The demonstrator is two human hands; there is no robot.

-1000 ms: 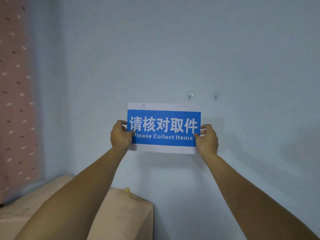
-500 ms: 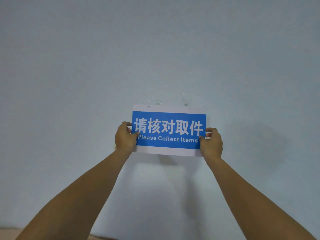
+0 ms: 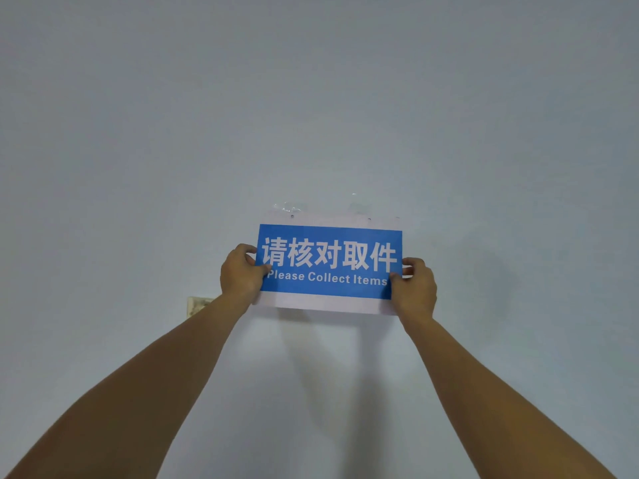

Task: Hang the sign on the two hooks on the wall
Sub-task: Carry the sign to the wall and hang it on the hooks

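Observation:
A blue sign with a white border and white lettering is pressed flat against the pale wall. My left hand grips its left edge and my right hand grips its lower right corner. Two clear adhesive hooks sit at the sign's top border: the left hook and the right hook. Two small holes in the top border lie just under the hooks. I cannot tell whether the holes are on the hooks. The sign tilts slightly down to the right.
A small beige patch sticks to the wall left of my left wrist. The wall is otherwise plain pale blue-grey.
The sign moved right along the wall, from left of the hooks to directly beneath them. My view turned right; the curtain and the cushion left the frame.

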